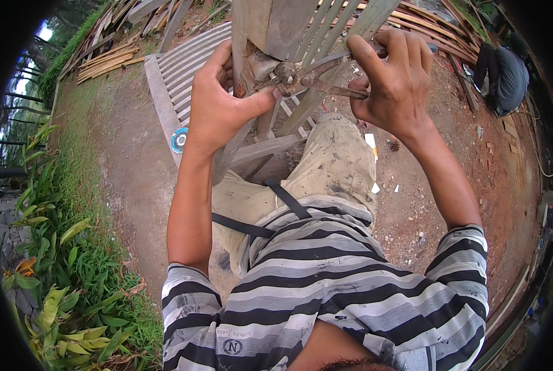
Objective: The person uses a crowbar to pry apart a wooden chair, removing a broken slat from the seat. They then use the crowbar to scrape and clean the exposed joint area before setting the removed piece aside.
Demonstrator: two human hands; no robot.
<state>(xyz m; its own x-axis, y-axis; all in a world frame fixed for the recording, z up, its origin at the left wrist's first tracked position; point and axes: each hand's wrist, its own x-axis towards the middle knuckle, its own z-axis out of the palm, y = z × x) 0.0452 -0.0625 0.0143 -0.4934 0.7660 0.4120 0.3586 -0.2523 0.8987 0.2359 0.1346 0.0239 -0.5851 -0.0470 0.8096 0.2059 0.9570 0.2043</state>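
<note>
Head view: a weathered wooden frame (284, 28) stands in front of the person, a slatted panel (160, 93) behind it. The left hand (223, 99) is wrapped around the frame's edge; the right hand (397, 83) is clamped on the spread handles of rusty pincers (306, 80), their head by the left thumb, close to the wood.

Rusty brown metal pliers (305, 80): handles spread in the right hand (397, 80), head beside the thumb tip of the left hand (230, 93).
Weathered grey wooden slatted frame (289, 28): worn surface, post by the left hand's fingers, slats between both hands.
</note>
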